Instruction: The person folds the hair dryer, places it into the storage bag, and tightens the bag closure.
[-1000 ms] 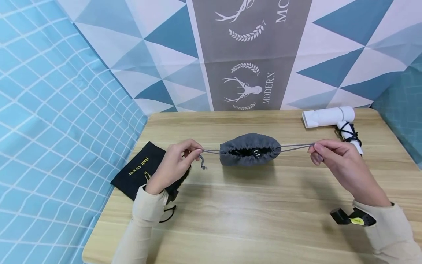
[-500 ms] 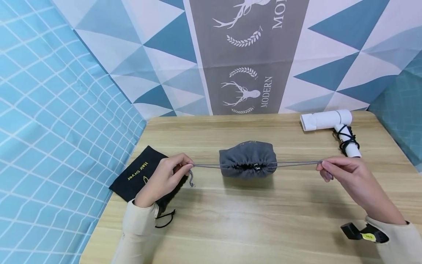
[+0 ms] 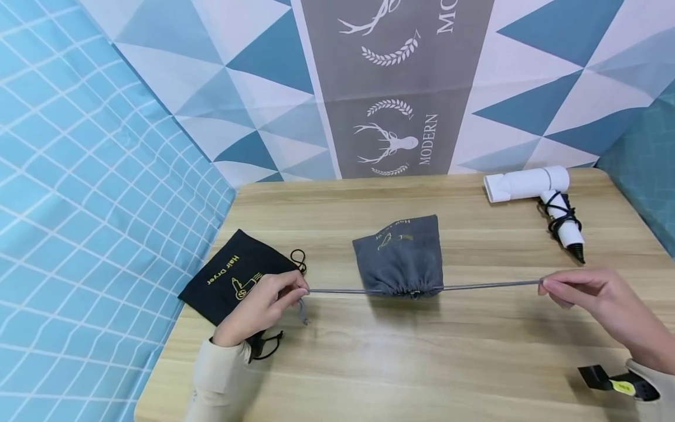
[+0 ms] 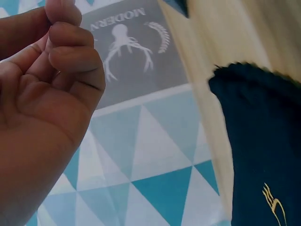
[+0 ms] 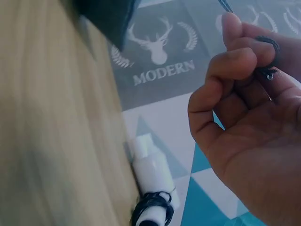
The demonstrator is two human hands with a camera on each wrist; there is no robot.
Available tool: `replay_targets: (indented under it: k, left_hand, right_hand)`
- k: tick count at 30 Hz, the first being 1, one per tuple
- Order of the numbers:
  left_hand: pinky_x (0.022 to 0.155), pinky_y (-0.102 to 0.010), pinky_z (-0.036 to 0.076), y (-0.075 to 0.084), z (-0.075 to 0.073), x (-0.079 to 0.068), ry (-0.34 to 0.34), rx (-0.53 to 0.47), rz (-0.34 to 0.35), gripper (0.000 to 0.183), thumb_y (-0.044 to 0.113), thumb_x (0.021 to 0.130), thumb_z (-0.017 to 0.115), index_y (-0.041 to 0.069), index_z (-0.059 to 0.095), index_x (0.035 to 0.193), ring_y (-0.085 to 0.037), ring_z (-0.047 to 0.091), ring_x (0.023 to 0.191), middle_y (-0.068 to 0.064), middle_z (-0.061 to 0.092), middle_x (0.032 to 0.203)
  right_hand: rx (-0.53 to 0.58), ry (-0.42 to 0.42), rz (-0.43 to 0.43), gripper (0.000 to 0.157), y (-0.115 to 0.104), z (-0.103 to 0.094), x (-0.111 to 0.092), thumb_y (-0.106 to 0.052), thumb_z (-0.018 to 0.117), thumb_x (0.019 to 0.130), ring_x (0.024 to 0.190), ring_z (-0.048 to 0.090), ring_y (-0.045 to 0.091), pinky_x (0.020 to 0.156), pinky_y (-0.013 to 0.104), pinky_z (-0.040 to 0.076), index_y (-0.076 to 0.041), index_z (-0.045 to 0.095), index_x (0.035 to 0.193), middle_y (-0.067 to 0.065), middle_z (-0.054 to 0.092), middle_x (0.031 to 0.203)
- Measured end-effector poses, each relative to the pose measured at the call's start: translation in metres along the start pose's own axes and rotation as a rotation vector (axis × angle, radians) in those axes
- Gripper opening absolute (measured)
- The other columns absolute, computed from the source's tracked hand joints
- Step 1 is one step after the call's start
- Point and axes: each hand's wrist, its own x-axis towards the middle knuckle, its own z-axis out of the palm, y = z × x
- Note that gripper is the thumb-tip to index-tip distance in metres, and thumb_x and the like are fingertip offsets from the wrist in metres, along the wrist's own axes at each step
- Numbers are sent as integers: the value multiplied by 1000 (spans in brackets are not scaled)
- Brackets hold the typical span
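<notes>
A grey drawstring pouch (image 3: 399,258) with yellow print hangs near the middle of the table, its gathered mouth facing me and drawn together. Grey drawstrings (image 3: 487,285) run taut from both sides of that mouth. My left hand (image 3: 263,308) pinches the left string between thumb and fingertips, a short knotted tail dangling below. On the other side my right hand (image 3: 601,302) pinches the right string; in the right wrist view its end loops over the curled fingers (image 5: 235,63). What the pouch contains is hidden.
A black pouch (image 3: 227,272) printed "Hair Dryer" lies at the left, partly behind my left hand. At the back right rests a white hair dryer (image 3: 527,184), its black cord (image 3: 561,220) wound round the handle. A patterned wall covering (image 3: 390,88) stands behind the table.
My hands have moved apart and lower, drawing out the strings. The grey pouch's mouth has gone from gaping to gathered, and its printed side has turned into view.
</notes>
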Motion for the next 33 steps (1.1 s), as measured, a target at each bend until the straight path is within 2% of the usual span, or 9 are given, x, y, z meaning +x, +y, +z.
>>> replay_targets:
  k: [4,11,14,18,20,23,27,30,33]
  left_hand:
    - [50,-20,40,-6,10,2,-18,54,-43,15,13,101,59,22,61,89,0,43,55,11,52,69]
    - [52,-21,41,-7,23,1,-90,86,-147,10,9,99,62,12,64,89,-1,45,58,7,58,73]
    - [50,-21,39,-4,30,0,-132,84,-174,9,9,98,63,13,66,89,-1,42,55,5,59,70]
    - [49,-20,39,-1,36,0,-148,108,-193,8,16,98,64,16,68,91,1,42,52,10,56,64]
    - [48,-20,39,2,38,0,-137,129,-209,9,21,99,63,18,68,92,1,43,51,13,53,61]
    - [49,-21,40,5,38,1,-96,176,-225,9,26,100,62,21,66,94,0,43,51,16,47,59]
    - [53,-21,43,10,34,7,-40,224,-193,7,24,101,60,23,63,96,0,46,56,16,49,64]
    - [57,-21,45,15,32,13,-17,225,-150,7,23,103,58,24,63,98,0,49,60,13,56,71]
    - [61,-21,47,21,28,20,-9,226,-129,13,30,105,52,23,62,100,0,52,63,11,61,76]
  right_hand:
    - [5,-66,-41,18,7,7,-1,-7,58,100,72,60,15,58,28,48,3,73,104,4,71,86]
    - [57,-271,-176,18,16,25,4,-1,57,99,81,66,14,67,26,53,0,74,105,8,74,96]
    - [59,-296,-160,18,19,26,5,-4,57,100,77,64,15,63,27,51,-2,74,107,7,73,95]
    - [66,-316,-122,22,20,27,5,-7,53,103,59,56,19,51,31,46,2,69,116,7,64,73]
    - [51,-287,-83,25,19,25,2,-11,50,105,49,50,19,45,32,44,2,66,120,5,55,61]
    - [-4,-180,-46,28,18,23,-5,-16,48,107,43,42,18,39,31,38,1,64,122,3,46,55]
    - [-58,-13,-31,30,15,23,-7,-22,49,107,46,44,19,39,32,37,0,65,120,4,48,59]
    - [-69,40,-46,31,13,20,-6,-22,48,107,49,46,20,42,33,38,1,63,122,5,51,63]
    - [-78,70,-79,30,12,17,-3,-20,48,107,52,46,20,44,33,37,2,62,123,6,53,67]
